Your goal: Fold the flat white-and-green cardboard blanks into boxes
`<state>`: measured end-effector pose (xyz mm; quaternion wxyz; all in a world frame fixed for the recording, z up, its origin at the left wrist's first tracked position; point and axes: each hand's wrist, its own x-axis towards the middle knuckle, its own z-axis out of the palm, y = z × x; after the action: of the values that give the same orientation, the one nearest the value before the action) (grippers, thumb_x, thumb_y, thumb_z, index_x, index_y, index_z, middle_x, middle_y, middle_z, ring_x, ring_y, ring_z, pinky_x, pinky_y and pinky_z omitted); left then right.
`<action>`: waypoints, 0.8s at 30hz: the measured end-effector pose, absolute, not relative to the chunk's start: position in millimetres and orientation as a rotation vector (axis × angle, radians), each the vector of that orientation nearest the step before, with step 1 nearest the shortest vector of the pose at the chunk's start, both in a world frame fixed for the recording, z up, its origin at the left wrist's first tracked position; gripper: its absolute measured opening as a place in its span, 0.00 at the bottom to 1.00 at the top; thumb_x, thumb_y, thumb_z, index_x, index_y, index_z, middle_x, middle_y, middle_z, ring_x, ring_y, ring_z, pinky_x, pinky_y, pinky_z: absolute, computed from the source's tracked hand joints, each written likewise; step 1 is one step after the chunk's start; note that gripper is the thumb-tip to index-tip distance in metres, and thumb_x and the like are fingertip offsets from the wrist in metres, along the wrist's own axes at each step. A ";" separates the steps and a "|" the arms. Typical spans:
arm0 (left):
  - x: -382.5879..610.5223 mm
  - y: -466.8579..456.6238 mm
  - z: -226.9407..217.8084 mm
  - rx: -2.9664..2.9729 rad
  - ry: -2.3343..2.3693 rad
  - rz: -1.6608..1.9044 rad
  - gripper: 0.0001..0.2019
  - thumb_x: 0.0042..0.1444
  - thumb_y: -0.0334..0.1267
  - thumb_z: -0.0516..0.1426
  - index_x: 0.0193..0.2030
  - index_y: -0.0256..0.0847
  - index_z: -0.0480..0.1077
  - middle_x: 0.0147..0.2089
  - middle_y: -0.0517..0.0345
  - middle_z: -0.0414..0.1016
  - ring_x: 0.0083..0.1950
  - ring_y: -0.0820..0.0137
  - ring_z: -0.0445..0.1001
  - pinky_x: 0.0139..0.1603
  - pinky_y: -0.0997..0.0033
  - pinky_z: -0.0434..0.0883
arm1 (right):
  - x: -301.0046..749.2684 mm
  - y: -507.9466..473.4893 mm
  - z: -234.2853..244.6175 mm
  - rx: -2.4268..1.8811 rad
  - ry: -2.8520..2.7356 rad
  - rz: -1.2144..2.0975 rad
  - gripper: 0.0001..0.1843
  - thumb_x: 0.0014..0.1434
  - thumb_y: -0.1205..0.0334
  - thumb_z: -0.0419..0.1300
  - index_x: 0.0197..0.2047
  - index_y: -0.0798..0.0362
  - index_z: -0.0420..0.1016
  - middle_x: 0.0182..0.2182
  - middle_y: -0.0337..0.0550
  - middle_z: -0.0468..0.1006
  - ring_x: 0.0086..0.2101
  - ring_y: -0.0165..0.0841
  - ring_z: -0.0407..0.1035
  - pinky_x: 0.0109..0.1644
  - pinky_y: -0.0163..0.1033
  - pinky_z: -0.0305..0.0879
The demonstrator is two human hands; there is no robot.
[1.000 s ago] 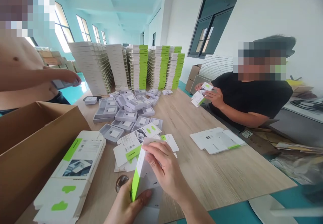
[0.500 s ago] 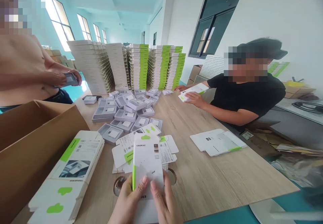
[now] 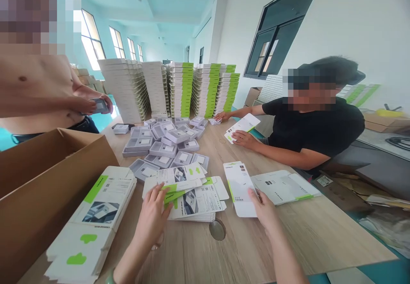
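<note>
Cardboard box (image 3: 64, 177) standing open, bundled flat cartons (image 3: 101, 209) lying beside it. Left hand (image 3: 154, 213) touching carton pile (image 3: 205, 200), grip unclear. Behind pile, grey trays (image 3: 154, 149) holding small white pieces (image 3: 168, 149). Right hand (image 3: 264, 209) gripping white carton (image 3: 238, 185), near flattened carton (image 3: 285, 185).

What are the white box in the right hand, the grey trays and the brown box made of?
The white box looks like thin, smooth card: straight edges, printed face. The grey trays seem moulded and matte, with shaped recesses; plastic or paper pulp, I can't tell. The brown box looks like dull cardboard, by its plain tan walls.
</note>
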<state>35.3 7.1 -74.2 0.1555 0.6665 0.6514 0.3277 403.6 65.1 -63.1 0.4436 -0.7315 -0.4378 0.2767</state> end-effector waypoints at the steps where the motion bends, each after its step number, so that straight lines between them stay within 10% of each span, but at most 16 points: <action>1: 31.3 14.5 -72.4 1.967 1.891 0.896 0.22 0.65 0.35 0.56 0.65 0.37 0.74 0.75 0.33 0.69 0.78 0.37 0.59 0.72 0.24 0.59 | 404.7 66.9 -65.3 -1.838 -1.084 0.614 0.36 0.50 0.30 0.57 0.45 0.54 0.81 0.45 0.67 0.87 0.51 0.63 0.79 0.55 0.62 0.74; 6: 23.9 41.3 -69.9 2.214 1.927 0.644 0.25 0.67 0.37 0.61 0.70 0.38 0.71 0.77 0.37 0.65 0.81 0.42 0.55 0.77 0.32 0.57 | 386.1 53.2 -70.8 -1.822 -1.104 0.281 0.50 0.53 0.23 0.52 0.57 0.60 0.77 0.64 0.78 0.72 0.67 0.74 0.57 0.68 0.78 0.48; 16: 32.7 42.4 -98.0 2.555 1.954 0.427 0.14 0.68 0.30 0.62 0.59 0.34 0.77 0.62 0.38 0.83 0.63 0.50 0.82 0.65 0.40 0.75 | 318.3 -8.5 -93.9 -1.525 -1.372 0.493 0.32 0.69 0.31 0.50 0.50 0.45 0.83 0.56 0.57 0.82 0.58 0.55 0.76 0.50 0.58 0.82; 20: 33.3 19.6 -91.3 2.723 1.882 0.607 0.20 0.68 0.22 0.48 0.57 0.27 0.78 0.59 0.26 0.83 0.58 0.45 0.85 0.58 0.45 0.80 | 308.6 -17.0 -86.3 -1.460 -1.431 0.607 0.27 0.71 0.36 0.52 0.51 0.46 0.85 0.56 0.55 0.83 0.56 0.50 0.79 0.41 0.47 0.86; 24: 19.2 -2.0 -53.5 2.755 1.857 0.960 0.20 0.75 0.33 0.44 0.55 0.30 0.77 0.51 0.34 0.88 0.50 0.50 0.89 0.51 0.50 0.83 | 292.1 -19.5 -62.1 -1.385 -1.457 0.630 0.25 0.73 0.41 0.52 0.50 0.47 0.84 0.52 0.55 0.86 0.51 0.47 0.82 0.43 0.45 0.86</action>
<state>19.2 -2.0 -53.5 -0.1577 0.7867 0.5302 0.2741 292.1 -19.5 -62.1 0.4945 -0.5714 -0.6012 0.2597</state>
